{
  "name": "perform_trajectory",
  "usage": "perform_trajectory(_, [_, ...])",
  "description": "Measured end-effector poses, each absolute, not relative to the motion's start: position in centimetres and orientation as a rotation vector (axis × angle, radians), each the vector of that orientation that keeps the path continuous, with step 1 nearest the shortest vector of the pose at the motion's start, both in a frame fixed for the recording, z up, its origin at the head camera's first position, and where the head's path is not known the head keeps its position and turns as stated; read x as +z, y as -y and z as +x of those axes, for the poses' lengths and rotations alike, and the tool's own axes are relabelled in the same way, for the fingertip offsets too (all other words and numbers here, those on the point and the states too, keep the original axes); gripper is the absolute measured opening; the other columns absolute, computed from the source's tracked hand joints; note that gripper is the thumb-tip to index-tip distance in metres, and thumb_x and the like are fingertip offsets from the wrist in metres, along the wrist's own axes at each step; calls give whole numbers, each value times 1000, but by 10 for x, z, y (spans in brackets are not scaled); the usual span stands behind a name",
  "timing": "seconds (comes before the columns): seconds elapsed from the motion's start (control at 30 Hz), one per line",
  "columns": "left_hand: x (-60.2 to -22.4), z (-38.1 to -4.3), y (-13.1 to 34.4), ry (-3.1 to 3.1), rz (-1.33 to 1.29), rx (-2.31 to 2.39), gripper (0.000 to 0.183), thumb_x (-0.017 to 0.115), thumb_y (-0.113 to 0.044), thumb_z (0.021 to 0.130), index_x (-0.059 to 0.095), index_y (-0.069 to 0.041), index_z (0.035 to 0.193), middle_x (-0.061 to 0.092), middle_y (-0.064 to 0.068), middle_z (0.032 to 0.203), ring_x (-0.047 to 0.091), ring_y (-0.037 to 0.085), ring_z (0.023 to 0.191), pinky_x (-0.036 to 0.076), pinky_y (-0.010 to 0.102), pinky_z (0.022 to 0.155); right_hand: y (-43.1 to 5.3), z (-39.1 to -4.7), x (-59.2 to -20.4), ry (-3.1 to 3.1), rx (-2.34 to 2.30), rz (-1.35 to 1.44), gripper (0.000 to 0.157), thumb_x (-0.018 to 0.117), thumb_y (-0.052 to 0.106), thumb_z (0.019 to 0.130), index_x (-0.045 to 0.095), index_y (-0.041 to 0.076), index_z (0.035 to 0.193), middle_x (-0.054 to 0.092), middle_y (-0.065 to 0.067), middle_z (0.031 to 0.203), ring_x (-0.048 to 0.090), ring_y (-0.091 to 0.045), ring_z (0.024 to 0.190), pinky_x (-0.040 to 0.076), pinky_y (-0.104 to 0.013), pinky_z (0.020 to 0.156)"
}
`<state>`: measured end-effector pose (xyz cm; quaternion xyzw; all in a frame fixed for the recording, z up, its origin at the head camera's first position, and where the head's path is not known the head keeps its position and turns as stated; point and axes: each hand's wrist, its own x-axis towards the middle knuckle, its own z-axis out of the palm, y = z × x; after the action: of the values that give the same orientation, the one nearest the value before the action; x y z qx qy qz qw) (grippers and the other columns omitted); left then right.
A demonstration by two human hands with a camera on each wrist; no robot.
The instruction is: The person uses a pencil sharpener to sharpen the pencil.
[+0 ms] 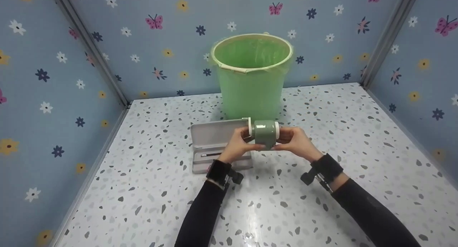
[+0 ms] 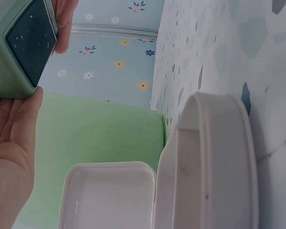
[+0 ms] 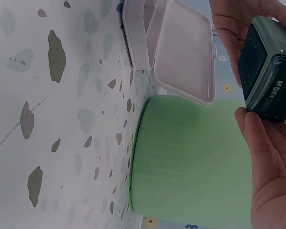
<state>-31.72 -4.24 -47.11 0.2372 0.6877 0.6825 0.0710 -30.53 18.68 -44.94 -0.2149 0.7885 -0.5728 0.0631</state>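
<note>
A green crank pencil sharpener (image 1: 265, 134) with white end pieces is held in the air between both hands, above the table. My left hand (image 1: 236, 145) grips its left end, beside the white crank arm (image 1: 249, 126). From the other side my right hand (image 1: 298, 143) holds the right end, thumb along the lower edge. In the right wrist view the sharpener's (image 3: 271, 71) dark base and pale lettering show. Behind the left hand an open pale pencil case (image 1: 218, 132) lies on the table with a thin dark pencil (image 1: 211, 154) in it, partly hidden by that hand.
A green bin (image 1: 252, 91) with a clear liner stands right behind the sharpener, near the back wall. Flower-patterned panels (image 1: 171, 43) enclose the speckled table (image 1: 154, 189) at the back and both sides. The case's raised lid (image 3: 186, 52) stands close to the bin.
</note>
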Motion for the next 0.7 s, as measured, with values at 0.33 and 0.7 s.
perform_trajectory(0.33, [-471, -318, 40, -2100, 729, 2030, 60, 84, -2, 70, 61, -1, 125, 68, 15, 121, 66, 20, 107, 50, 43, 104, -186, -301, -438, -2429, -1739, -708, 83, 84, 3, 73, 42, -1, 144, 53, -25, 142, 55, -40, 129, 47, -47, 105])
perform_trajectory(0.7, [-474, -317, 36, -2154, 753, 1954, 63, 84, 1, 70, 59, 3, 127, 66, 18, 125, 65, 22, 110, 49, 43, 105, -184, -295, -424, -2674, -1521, -879, 65, 84, 8, 75, 56, -1, 133, 60, -20, 133, 58, -36, 122, 49, -51, 103])
